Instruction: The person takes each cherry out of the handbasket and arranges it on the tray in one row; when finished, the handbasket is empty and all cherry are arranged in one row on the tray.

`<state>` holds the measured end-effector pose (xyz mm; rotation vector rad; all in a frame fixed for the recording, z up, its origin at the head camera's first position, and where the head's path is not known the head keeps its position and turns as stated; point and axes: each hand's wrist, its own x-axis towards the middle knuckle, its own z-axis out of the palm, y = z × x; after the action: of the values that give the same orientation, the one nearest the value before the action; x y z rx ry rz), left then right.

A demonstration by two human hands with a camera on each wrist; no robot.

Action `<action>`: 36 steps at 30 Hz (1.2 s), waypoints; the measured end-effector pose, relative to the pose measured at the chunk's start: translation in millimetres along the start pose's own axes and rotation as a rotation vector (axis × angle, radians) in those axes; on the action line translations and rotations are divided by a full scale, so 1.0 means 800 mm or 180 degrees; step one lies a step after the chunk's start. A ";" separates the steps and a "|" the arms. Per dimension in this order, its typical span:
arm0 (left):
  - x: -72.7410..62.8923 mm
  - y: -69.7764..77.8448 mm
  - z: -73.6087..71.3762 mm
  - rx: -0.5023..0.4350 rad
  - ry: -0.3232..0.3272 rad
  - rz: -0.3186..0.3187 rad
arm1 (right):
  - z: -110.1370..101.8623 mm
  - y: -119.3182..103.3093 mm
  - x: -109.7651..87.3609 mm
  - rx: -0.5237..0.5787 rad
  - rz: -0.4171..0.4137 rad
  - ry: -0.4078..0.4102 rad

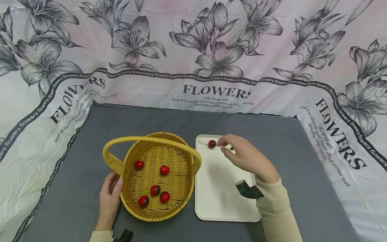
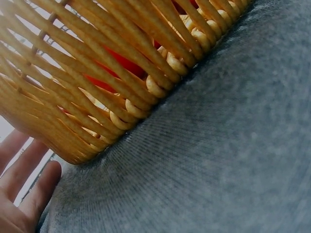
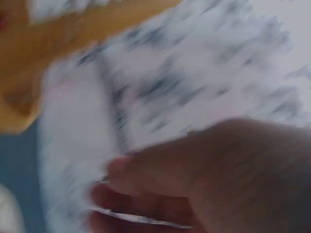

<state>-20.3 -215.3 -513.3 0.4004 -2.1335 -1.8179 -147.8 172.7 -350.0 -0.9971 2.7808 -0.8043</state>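
Has a yellow wicker basket [image 1: 185,181] at left, cream tray [image 1: 213,196] at right. Rests the left hand [image 1: 111,194] against the basket; hovers the right hand [image 1: 245,156], with thumb and fingers parted, beside the tray's far-left cherry [image 1: 212,144]. Has five basketed cherries [image 1: 164,170]. Could roll the lone one away by a careless nudge.

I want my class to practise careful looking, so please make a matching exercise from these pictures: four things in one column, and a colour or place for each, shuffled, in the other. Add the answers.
Things
1. Basket
2. Tray
3. Left hand
4. Right hand

Colours and places
A. At the outer side of the yellow wickerwork
B. Cream, with a single cherry on it
C. Above the flat cream surface, fingertips close to the fruit
D. Yellow, with five cherries inside

Right pairs: 1-D, 2-B, 3-A, 4-C
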 end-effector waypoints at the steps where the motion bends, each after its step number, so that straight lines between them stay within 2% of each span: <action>1: 0.001 0.000 0.000 0.0015 -0.0008 0.0013 | -0.008 -0.013 -0.007 0.0080 -0.0123 -0.0056; 3: 0.001 0.000 0.001 0.0015 -0.0025 0.0059 | -0.016 -0.038 -0.020 0.0170 -0.0438 -0.0150; 6: 0.001 0.000 0.000 0.0024 -0.0032 0.0108 | -0.012 -0.074 -0.028 0.0198 -0.0957 -0.0295; 10: 0.001 0.000 0.000 -0.0002 -0.0053 0.0132 | 0.017 -0.114 -0.022 0.0088 -0.1162 -0.0588; 14: -0.001 0.000 0.000 -0.0053 -0.0066 0.0104 | 0.060 -0.132 0.008 -0.0218 -0.1040 -0.0870; 17: -0.002 -0.001 0.000 -0.0108 -0.0036 0.0085 | 0.093 -0.135 0.038 -0.0710 -0.0915 -0.0854; 21: -0.001 -0.001 0.001 -0.0139 -0.0051 0.0165 | 0.128 -0.135 0.073 -0.1258 -0.0450 -0.0975; 25: 0.000 -0.001 0.001 -0.0099 -0.0105 0.0199 | 0.151 -0.133 0.098 -0.1350 0.0047 -0.1382; 27: 0.000 -0.002 0.001 -0.0094 -0.0131 0.0158 | 0.161 -0.133 0.105 -0.1345 0.0164 -0.1474; 36: 0.002 0.000 -0.003 -0.0123 -0.0170 0.0135 | 0.189 -0.130 0.117 -0.1615 0.0287 -0.1331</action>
<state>-20.9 -217.9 -512.9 0.2984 -2.1216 -1.8631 -125.3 -20.6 -418.4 -0.9493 2.6639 0.1328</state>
